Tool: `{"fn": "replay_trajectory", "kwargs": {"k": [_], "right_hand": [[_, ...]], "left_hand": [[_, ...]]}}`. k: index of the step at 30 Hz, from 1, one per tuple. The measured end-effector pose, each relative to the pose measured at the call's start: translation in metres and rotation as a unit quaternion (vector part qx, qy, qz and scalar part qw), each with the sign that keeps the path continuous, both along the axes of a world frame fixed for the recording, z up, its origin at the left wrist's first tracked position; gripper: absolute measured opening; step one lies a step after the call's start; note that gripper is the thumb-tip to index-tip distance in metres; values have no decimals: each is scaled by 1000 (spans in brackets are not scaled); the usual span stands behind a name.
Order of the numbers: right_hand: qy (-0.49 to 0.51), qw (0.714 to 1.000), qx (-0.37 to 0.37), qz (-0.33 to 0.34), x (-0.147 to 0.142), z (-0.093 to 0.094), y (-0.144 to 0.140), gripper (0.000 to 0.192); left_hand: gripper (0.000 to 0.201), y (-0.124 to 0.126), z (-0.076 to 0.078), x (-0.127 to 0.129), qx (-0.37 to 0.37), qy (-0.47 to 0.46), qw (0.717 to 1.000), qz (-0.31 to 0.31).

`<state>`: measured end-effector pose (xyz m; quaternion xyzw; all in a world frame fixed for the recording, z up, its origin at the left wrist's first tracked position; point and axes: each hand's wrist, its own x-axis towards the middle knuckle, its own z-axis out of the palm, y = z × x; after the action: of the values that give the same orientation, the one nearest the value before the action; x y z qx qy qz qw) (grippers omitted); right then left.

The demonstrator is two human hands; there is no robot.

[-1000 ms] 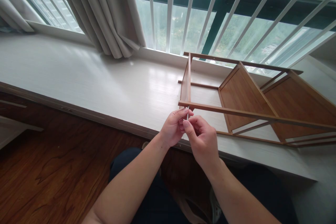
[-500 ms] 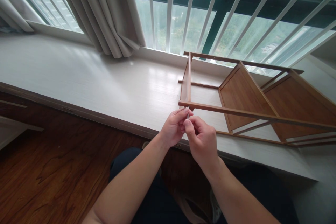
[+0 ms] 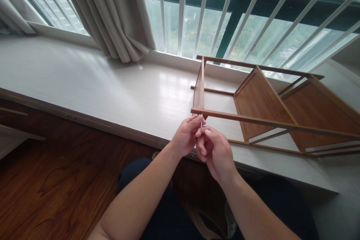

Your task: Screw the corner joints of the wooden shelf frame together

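Note:
A brown wooden shelf rack [image 3: 264, 101] lies on its side on the white window ledge [image 3: 112, 90]. Its near rail [image 3: 253, 120] runs left to right just above my hands. A thin metal tool [image 3: 201, 124], like a small hex key, stands upright under the rail's left end. My left hand [image 3: 186, 137] pinches its lower part. My right hand [image 3: 215, 152] grips it too, thumb on top, touching the left hand. Most of the tool is hidden by my fingers.
Grey curtains [image 3: 112, 11] hang at the back left. White window bars [image 3: 197, 7] run behind the rack. Dark wooden floor [image 3: 50, 187] lies below the ledge's front edge. My knees in dark trousers [image 3: 157, 210] are beneath my forearms.
My right hand has turned at the wrist, its thumb shifting over the tool's top. The left hand and the rack stay where they were.

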<state>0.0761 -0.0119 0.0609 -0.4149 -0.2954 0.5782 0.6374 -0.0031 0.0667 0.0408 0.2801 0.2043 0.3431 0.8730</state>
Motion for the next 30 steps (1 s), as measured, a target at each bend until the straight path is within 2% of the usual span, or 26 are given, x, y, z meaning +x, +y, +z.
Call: {"fn": "replay_trajectory", "kwargs": {"k": [9,16,19,24,30], "right_hand": [[-48,999,24,-7,2,-4,-2,27],[-184,981,36,-49,4,-4,-3,26],[-278,956,50,-82,6,-5,-4,24],[-432,891,66,-119,9,-2,-3,22],[-524,835,74,-152,10,2,0,22]], "left_hand": [[29,-1,1,0,13,1,1000,1],[27,2,1,0,22,-2,1000,16],[24,2,-1,0,20,-9,1000,19],[25,3,-5,0,20,-10,1000,8],[26,5,-7,0,26,-16,999,9]]}}
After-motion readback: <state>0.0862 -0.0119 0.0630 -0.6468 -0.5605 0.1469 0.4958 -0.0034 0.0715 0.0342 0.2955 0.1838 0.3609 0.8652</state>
